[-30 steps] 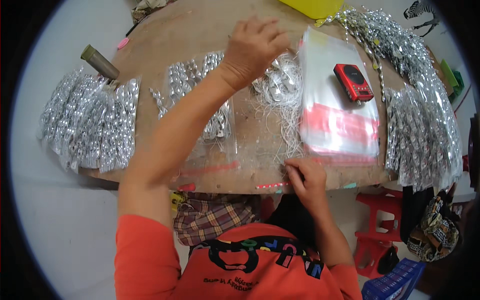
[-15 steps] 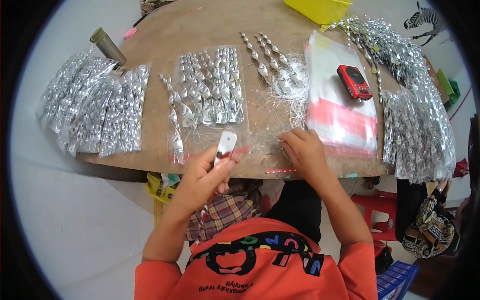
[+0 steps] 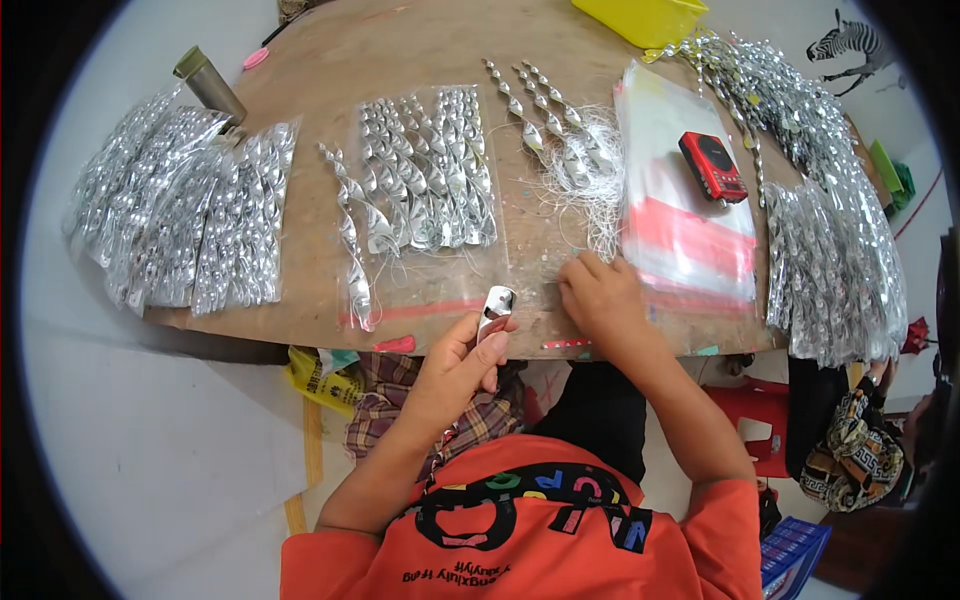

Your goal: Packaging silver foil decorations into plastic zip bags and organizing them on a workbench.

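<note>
My left hand (image 3: 458, 372) is closed around a shiny silver spiral strip (image 3: 498, 302), its flat end sticking up past the thumb. Most of that strip is hidden by the hand and forearm. At the table's front edge my right hand (image 3: 606, 300) has its fingers curled down at the lower end of a tangle of white strings (image 3: 590, 205); whatever they pinch is too small to make out. Several silver spirals (image 3: 425, 170) lie side by side on a clear plastic bag (image 3: 495, 262), with one more spiral (image 3: 350, 240) left of them. More spirals (image 3: 530, 105) rest above the strings.
Bagged silver spirals (image 3: 190, 210) are piled at the left beside a metal cylinder (image 3: 212, 85). Flat plastic bags (image 3: 650, 130) lie right of the strings, under a small red radio (image 3: 712, 166). Spirals (image 3: 825, 270) heap along the right; a yellow basin (image 3: 640, 18) stands far back. Another person (image 3: 855, 450) is at right.
My left hand has moved right with the spiral strip, toward my right hand. The right hand has shifted slightly, its fingers more curled.
</note>
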Action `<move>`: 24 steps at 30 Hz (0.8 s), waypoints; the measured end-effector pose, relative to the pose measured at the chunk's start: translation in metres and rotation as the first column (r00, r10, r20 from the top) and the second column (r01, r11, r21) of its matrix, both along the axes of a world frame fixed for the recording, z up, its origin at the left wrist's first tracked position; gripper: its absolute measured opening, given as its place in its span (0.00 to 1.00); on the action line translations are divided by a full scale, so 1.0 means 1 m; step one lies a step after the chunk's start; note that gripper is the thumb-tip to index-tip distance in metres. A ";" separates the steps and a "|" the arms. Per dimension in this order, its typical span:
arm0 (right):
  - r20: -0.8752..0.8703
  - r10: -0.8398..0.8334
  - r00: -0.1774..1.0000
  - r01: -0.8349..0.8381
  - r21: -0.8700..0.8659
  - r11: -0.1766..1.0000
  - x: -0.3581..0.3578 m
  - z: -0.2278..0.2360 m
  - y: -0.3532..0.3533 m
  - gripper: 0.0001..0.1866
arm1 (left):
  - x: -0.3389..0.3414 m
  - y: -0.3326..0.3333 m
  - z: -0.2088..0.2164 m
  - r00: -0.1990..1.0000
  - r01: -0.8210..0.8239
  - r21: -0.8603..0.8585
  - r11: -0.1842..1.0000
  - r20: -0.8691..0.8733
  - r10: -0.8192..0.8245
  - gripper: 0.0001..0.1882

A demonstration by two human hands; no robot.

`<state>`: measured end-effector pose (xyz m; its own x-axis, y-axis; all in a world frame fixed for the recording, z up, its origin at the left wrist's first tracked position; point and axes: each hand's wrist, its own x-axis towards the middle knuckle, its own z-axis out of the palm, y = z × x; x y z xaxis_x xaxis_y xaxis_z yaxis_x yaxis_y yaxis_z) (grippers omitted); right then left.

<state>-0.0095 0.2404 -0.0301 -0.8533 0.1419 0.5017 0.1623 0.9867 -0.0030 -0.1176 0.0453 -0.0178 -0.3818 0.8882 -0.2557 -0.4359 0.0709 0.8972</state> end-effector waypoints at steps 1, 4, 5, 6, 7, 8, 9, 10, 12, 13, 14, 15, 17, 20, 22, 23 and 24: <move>0.001 0.003 1.000 -0.003 -0.001 1.000 0.003 0.004 -0.003 0.04 | 0.000 0.000 -0.001 1.000 0.018 0.024 1.000 -0.018 -0.018 0.16; -0.068 -0.113 0.991 0.038 -0.671 0.741 0.018 0.021 -0.020 0.04 | 0.000 0.000 0.000 0.999 0.041 0.028 0.999 -0.019 -0.041 0.18; -0.094 -0.178 0.980 -0.007 -0.898 0.440 0.023 0.028 -0.026 0.04 | 0.001 0.000 -0.002 0.999 0.037 0.023 0.999 -0.018 -0.037 0.18; -0.092 -0.247 0.965 -0.075 -0.994 0.079 0.025 0.030 -0.029 0.04 | 0.001 0.000 -0.003 0.998 0.051 0.019 0.999 -0.031 -0.050 0.18; -0.091 -0.243 0.966 -0.075 -0.994 0.074 0.027 0.027 -0.029 0.04 | 0.002 0.000 -0.005 0.997 0.064 0.016 0.998 -0.045 -0.063 0.19; -0.148 -0.256 0.955 -0.140 -0.989 0.049 0.031 0.025 -0.027 0.03 | 0.002 0.001 -0.004 0.997 0.070 0.012 0.997 -0.044 -0.070 0.19; -0.205 -0.269 0.941 -0.205 -0.978 0.027 0.034 0.023 -0.026 0.02 | 0.002 0.001 -0.003 0.995 0.086 0.007 0.996 -0.044 -0.085 0.19; -0.204 -0.274 0.940 -0.205 -0.978 0.026 0.035 0.022 -0.024 0.02 | 0.002 0.002 -0.003 0.994 0.100 0.003 0.995 -0.045 -0.100 0.20; -0.111 -0.244 0.963 0.000 -0.912 0.411 0.034 0.020 -0.019 0.01 | 0.003 0.003 -0.002 0.993 0.101 -0.002 0.995 -0.054 -0.101 0.20; -0.112 -0.245 0.963 -0.001 -0.912 0.410 0.031 0.020 -0.016 0.01 | 0.004 0.004 -0.002 0.993 0.098 -0.003 0.995 -0.062 -0.098 0.20; -0.123 -0.175 0.977 0.045 -0.682 0.730 0.026 0.021 -0.010 0.01 | 0.004 0.004 -0.002 0.993 0.101 -0.003 0.995 -0.063 -0.101 0.20; -0.105 -0.105 0.989 0.063 -0.343 0.937 0.022 0.022 -0.005 0.02 | 0.004 0.004 -0.003 0.993 0.100 -0.013 0.995 -0.069 -0.100 0.20; -0.033 -0.089 0.995 0.077 -0.277 0.958 0.017 0.012 0.001 0.03 | 0.004 0.004 -0.004 0.992 0.098 -0.021 0.995 -0.076 -0.100 0.20; 0.048 -0.052 0.997 0.058 -0.139 0.989 0.011 0.007 0.006 0.04 | 0.004 0.002 -0.004 0.991 0.090 -0.015 0.996 -0.099 -0.091 0.18; 0.058 -0.025 0.998 0.029 -0.070 0.997 0.007 0.006 0.007 0.04 | 0.004 0.002 -0.003 0.992 0.076 -0.019 0.997 -0.098 -0.078 0.18; 0.062 -0.015 0.998 0.016 -0.017 1.000 0.005 0.006 0.006 0.04 | 0.003 0.002 -0.002 0.992 0.077 -0.018 0.997 -0.098 -0.078 0.18; 0.067 -0.005 0.998 0.003 0.036 0.999 0.003 0.006 0.006 0.05 | 0.003 0.002 -0.002 0.992 0.081 -0.029 0.996 -0.097 -0.083 0.19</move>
